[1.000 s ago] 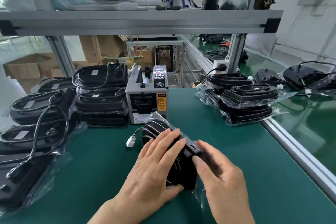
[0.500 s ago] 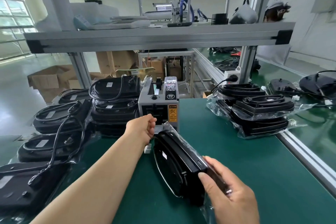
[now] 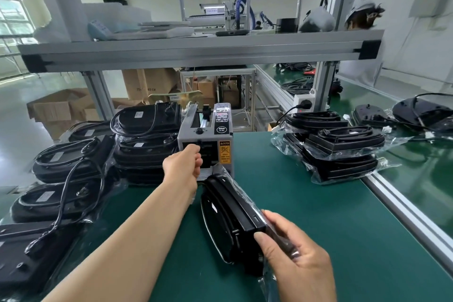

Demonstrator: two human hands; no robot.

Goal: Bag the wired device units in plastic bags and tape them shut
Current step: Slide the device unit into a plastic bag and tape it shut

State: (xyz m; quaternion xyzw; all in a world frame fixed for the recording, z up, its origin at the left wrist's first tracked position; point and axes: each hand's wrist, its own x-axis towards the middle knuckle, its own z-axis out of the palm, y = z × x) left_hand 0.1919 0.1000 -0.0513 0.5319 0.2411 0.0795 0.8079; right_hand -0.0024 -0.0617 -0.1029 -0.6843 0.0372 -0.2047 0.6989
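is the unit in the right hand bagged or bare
Bagged: clear plastic film wraps the black unit that the right hand grips, loose film trailing below. Taped: cannot tell.

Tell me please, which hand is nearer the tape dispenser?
Left. The left hand is at the front of the tape dispenser; the right hand grips the bagged device unit nearer the person.

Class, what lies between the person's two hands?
The bagged black device unit: the right hand grips its near end, and the left hand is at the tape dispenser. Head view.
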